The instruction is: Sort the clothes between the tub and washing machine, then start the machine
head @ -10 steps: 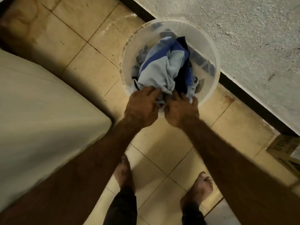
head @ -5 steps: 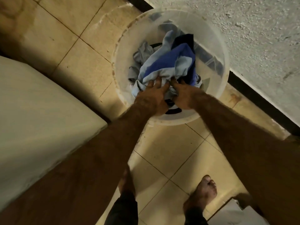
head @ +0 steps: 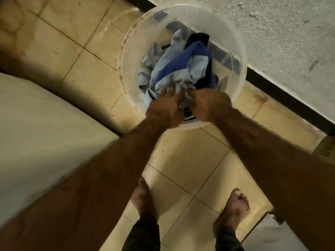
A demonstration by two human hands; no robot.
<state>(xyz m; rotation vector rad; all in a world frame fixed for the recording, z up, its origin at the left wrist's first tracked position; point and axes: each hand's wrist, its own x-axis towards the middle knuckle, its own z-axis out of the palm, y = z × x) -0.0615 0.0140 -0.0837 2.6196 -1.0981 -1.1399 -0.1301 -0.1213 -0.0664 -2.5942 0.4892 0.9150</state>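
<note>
the left hand (head: 165, 107) reaches down with its fingers dug into the near edge of a crumpled bundle of clothes (head: 181, 69), light blue, royal blue and navy. pale cloth is bunched up between its fingers and thumb, so it grips the fabric. the right hand (head: 208, 105) is just beside it, almost touching. its fingers curl down into the same bundle where the pale cloth meets the navy part, their tips hidden in the folds, and it grips too. both hands are a little blurred.

the bundle sits inside a round translucent white plastic tub (head: 134, 44), heaped toward the near side, and the wrists cross over the tub's near rim. the tub stands on a beige tiled floor (head: 181, 160), close against a dark skirting strip (head: 290, 98) at the foot of a rough white plastered wall (head: 272, 33).

to the left, apart from the tub, is the cream-white, round-cornered top of the washing machine (head: 36, 124). below the forearms two bare feet (head: 235, 205) stand on the tiles, with dark trouser cuffs (head: 143, 232) above them.
</note>
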